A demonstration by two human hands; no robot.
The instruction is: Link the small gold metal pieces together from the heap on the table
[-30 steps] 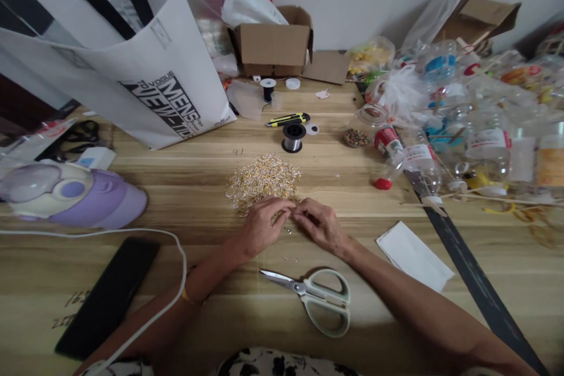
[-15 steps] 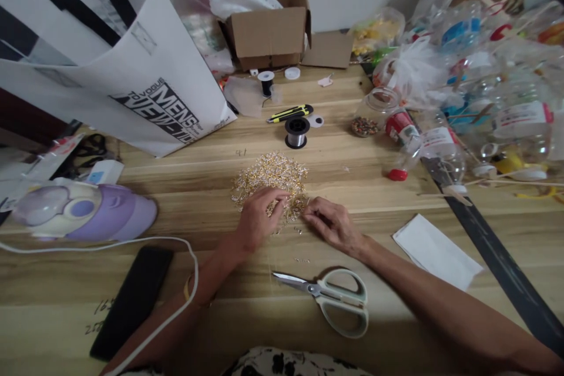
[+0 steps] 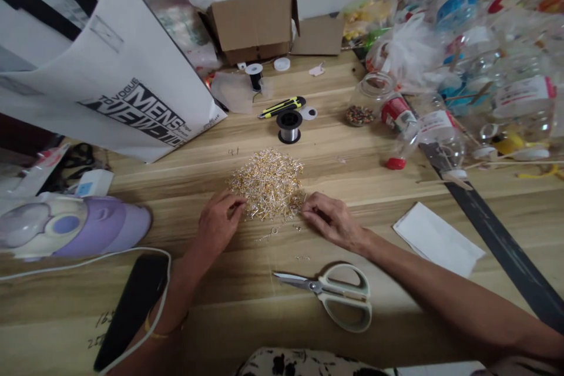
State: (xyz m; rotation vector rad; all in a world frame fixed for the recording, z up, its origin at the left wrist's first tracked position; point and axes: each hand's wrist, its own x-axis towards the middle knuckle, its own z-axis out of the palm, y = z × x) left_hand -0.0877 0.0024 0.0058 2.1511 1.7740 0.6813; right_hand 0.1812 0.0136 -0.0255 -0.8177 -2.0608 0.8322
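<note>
Left grip (image 3: 220,215), right grip (image 3: 331,218) — pinched, flanking pile (image 3: 269,181).

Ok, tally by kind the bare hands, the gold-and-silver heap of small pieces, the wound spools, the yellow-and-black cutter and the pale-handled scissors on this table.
Bare hands, left hand and right hand: 2
Gold-and-silver heap, counted whole: 1
Spools, silver-wound and black-wound: 2
Yellow-and-black cutter: 1
Pale-handled scissors: 1
Total: 7

Pile (image 3: 269,183): shiny metal-looking bits. Scissors (image 3: 321,289), 5 o'clock: glossy metal blades, smooth plastic-looking handles. Desk (image 3: 238,299): smooth wood-grain.
</note>
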